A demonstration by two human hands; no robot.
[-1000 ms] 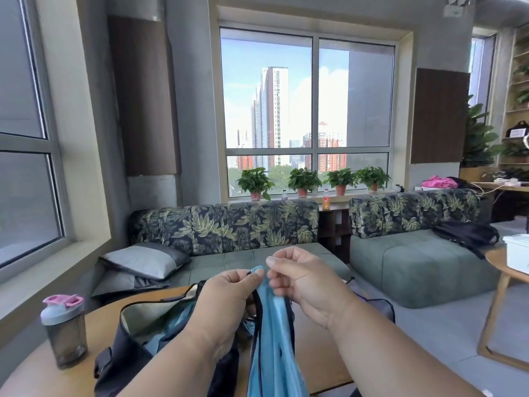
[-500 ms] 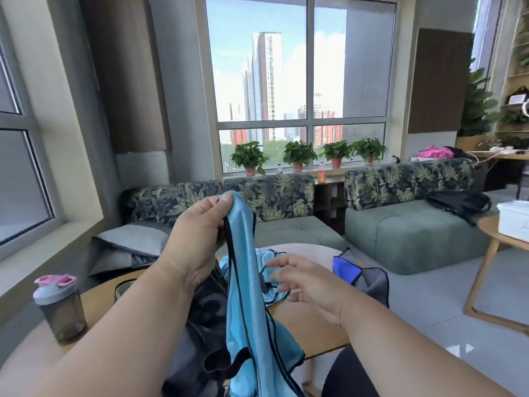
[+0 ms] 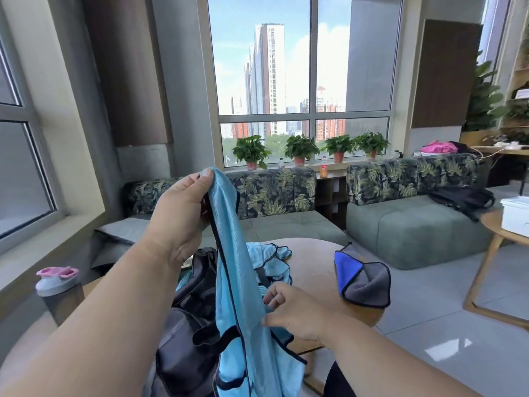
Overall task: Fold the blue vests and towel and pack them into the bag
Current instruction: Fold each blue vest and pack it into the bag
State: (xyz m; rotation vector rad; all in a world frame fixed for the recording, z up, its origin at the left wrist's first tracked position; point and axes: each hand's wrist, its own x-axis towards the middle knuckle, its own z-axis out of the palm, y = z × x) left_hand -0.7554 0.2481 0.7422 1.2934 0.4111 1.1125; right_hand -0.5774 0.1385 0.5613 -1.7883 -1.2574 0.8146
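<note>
- Left hand [image 3: 179, 216] pinches the vest [image 3: 237, 296] top, raised high.
- Right hand [image 3: 297, 312] grips the vest lower down, fingers curled.
- Vest hangs over the bag [image 3: 186, 333]; towel [image 3: 363, 277] lies right.

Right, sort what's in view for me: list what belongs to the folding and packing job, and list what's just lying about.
Belongs to the job:
- blue vest held up, pinched by the left hand and right hand
- second blue vest crumpled on the round table
- blue and grey towel at the table's edge
- dark bag

Lying about:
- shaker bottle
- white box
- black backpack on the sofa
</note>
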